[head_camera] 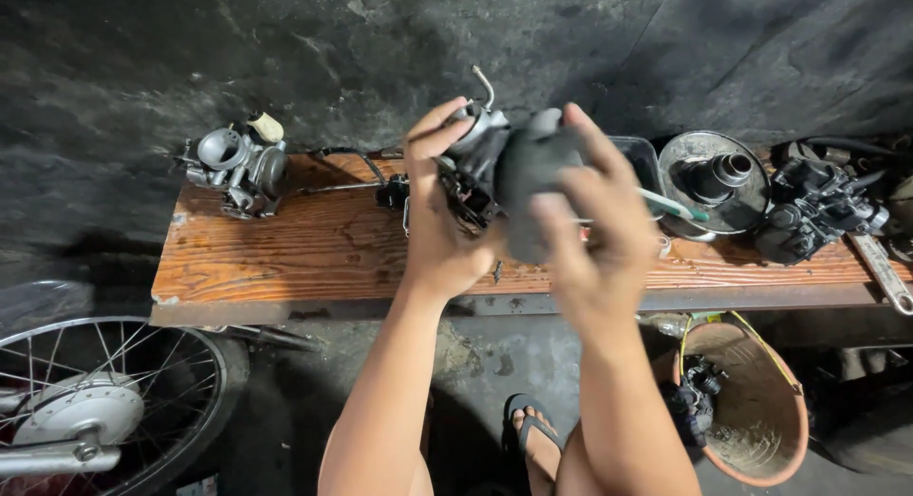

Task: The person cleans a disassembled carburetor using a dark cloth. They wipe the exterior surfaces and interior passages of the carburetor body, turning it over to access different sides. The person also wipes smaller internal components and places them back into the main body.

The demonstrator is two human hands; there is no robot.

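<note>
I hold a dark, greasy carburetor (480, 163) up in front of me, above a low wooden bench (314, 249). My left hand (439, 220) grips its metal body from the left side. My right hand (590, 220) closes around the black rubber piece (533, 187) on the carburetor's right end. A thin bent metal tube sticks up from the top of the carburetor. The underside of the part is hidden by my fingers.
On the bench lie a silver carburetor (238, 163) at the left, a round metal pulley (713, 182) and another black carburetor (818, 211) at the right. A spoked wheel (95, 410) stands lower left, a worn bucket (751, 401) lower right, and my sandalled foot (533, 439).
</note>
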